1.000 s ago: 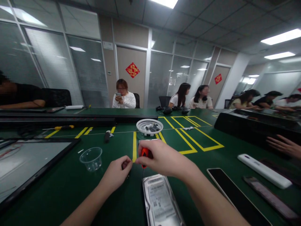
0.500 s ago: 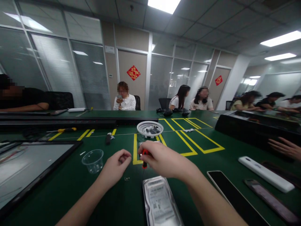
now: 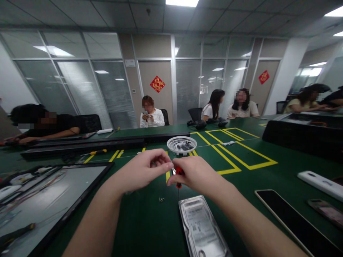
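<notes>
My right hand (image 3: 191,173) is closed around a red-and-black screwdriver (image 3: 179,173), held upright. Its thin shaft points down at the far left corner of a silver hard drive (image 3: 202,225), which lies label up on the green table. I cannot tell whether the tip sits on a screw. Close beside the right hand, my left hand (image 3: 146,169) has its thumb and forefinger brought together; whatever they pinch is too small or hidden to make out. Several small screws (image 3: 161,200) lie loose on the table below the left hand.
A white basket (image 3: 181,144) with dark parts stands beyond my hands. At left lies a framed panel (image 3: 61,200) with wires; a yellow-handled tool (image 3: 98,152) is behind it. Phones, one a large black-screened phone (image 3: 289,221), lie at right. Several people sit around the table.
My left hand has moved in toward the right hand and now hides the clear plastic cup. The view has swung left. The screwdriver remains in my right hand over the drive's corner.
</notes>
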The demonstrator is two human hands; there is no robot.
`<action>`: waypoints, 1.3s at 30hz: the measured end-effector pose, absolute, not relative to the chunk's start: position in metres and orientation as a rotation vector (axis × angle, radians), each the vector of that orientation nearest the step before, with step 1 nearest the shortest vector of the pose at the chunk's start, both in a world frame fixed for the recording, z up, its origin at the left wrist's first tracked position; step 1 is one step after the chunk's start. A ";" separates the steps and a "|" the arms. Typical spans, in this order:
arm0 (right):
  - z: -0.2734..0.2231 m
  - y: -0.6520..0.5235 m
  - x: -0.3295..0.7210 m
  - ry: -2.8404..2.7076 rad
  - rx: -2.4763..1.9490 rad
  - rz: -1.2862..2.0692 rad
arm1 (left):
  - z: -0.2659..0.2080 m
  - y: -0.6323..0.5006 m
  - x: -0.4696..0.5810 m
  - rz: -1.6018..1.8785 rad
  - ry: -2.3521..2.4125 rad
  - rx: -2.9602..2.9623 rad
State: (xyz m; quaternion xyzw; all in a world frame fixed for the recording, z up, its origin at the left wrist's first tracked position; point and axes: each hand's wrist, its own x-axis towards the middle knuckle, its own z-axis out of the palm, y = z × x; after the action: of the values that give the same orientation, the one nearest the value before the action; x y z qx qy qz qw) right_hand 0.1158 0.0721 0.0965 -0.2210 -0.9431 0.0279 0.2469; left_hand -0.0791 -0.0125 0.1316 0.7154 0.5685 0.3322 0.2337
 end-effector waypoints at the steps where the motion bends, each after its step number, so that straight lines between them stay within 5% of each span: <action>1: 0.096 0.072 0.115 -2.567 -0.605 0.118 | 0.131 -0.011 -0.075 0.903 1.554 1.958; 18: 0.107 0.071 0.128 -2.539 -0.533 0.963 | 0.117 -0.001 -0.064 1.001 1.540 1.953; 26: 0.101 0.074 0.120 -2.484 -0.589 0.721 | 0.117 0.002 -0.059 1.005 1.578 2.013; 39: 0.103 0.072 0.122 -2.498 -0.607 0.784 | 0.116 0.002 -0.059 1.030 1.624 2.054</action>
State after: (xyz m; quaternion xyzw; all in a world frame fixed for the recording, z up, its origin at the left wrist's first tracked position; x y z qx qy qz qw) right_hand 0.1218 0.0721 0.1032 -0.2200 -0.9056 0.2844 0.2251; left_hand -0.0590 0.0016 0.1165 0.7202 0.5694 0.3611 0.1632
